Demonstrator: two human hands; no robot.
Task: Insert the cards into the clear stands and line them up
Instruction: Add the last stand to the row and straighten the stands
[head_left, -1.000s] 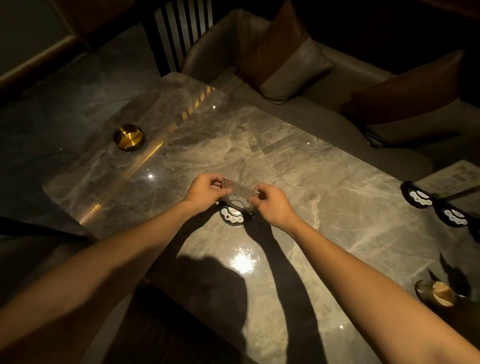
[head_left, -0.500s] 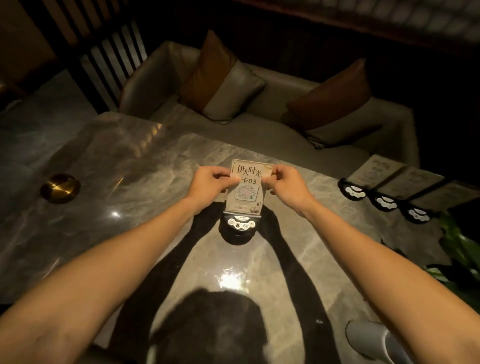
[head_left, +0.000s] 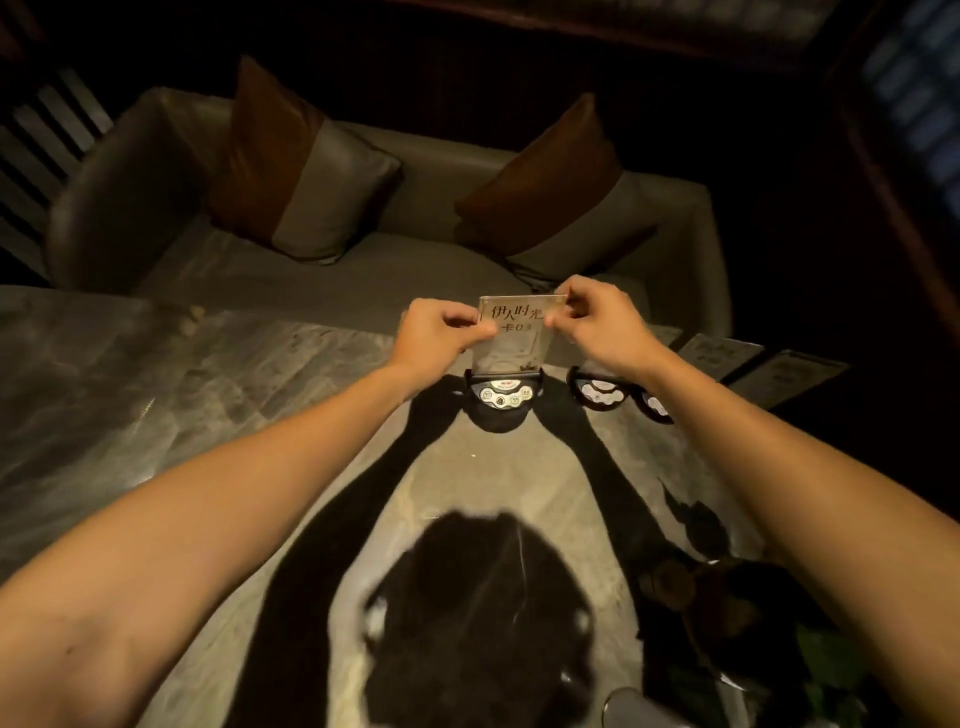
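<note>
A clear stand with a printed card (head_left: 519, 332) in it stands upright on its black round base (head_left: 501, 397) on the marble table (head_left: 208, 405). My left hand (head_left: 441, 335) pinches the stand's upper left edge, and my right hand (head_left: 597, 319) pinches the upper right edge. Just to the right, two more black bases (head_left: 597, 392) (head_left: 655, 406) sit in a row, partly hidden by my right forearm, with their clear panels (head_left: 719, 353) leaning away behind them.
A grey sofa (head_left: 322, 280) with two brown-and-grey cushions (head_left: 306, 171) runs along the table's far side. A dark potted plant (head_left: 753, 613) and a grey round object (head_left: 628, 709) sit at the near right. My shadow falls across the table's middle.
The stand went from tilted flat to upright with both hands at its top edges. It has moved rightwards across the table and now stands close beside the row of other stands.
</note>
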